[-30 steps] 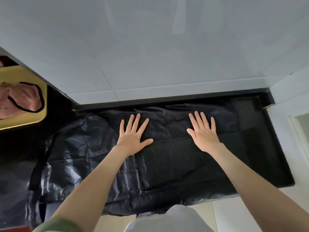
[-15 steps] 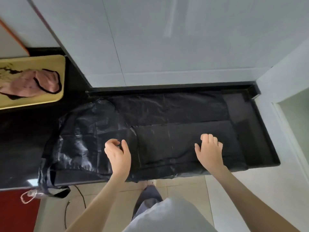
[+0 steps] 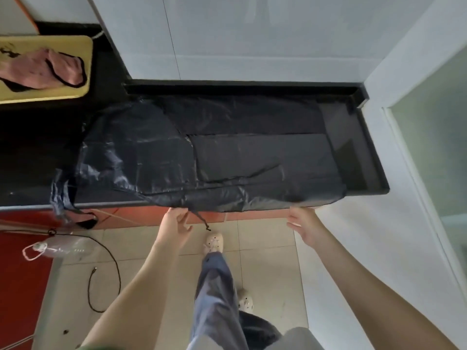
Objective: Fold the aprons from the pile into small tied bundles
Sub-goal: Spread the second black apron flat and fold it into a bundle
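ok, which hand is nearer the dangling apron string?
Left. The left hand is just beside the string; the right hand is well off to its right.

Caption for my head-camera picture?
Left hand and right hand at the near edge of an apron on the counter.

We had both arms stretched out front, left hand (image 3: 177,223) and right hand (image 3: 302,221) well apart, fingers loose and relaxed.
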The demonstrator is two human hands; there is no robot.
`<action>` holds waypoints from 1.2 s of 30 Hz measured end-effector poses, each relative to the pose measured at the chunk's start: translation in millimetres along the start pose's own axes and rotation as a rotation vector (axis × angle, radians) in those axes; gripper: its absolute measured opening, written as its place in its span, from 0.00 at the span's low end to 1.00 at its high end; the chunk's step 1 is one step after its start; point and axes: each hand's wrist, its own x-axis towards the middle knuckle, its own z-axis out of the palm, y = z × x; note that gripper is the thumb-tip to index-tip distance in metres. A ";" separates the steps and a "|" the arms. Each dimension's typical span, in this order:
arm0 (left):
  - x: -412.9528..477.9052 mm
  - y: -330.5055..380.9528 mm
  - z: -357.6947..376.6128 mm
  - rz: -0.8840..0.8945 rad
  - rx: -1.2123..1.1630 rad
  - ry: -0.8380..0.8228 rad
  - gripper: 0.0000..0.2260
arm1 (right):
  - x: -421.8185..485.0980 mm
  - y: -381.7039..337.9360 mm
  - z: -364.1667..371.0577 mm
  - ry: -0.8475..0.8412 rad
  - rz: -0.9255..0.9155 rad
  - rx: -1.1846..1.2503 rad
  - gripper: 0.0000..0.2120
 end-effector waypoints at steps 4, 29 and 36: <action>-5.0 -4.3 -7.8 -0.016 0.293 -0.012 0.16 | -6.4 12.6 3.0 -0.061 0.027 0.182 0.14; -58.2 95.9 37.6 0.201 -0.164 0.088 0.07 | -34.0 -82.2 36.7 0.036 -0.337 0.642 0.08; -7.4 122.0 45.4 0.338 0.655 0.031 0.27 | -10.9 -132.4 81.7 0.008 -0.447 -0.206 0.27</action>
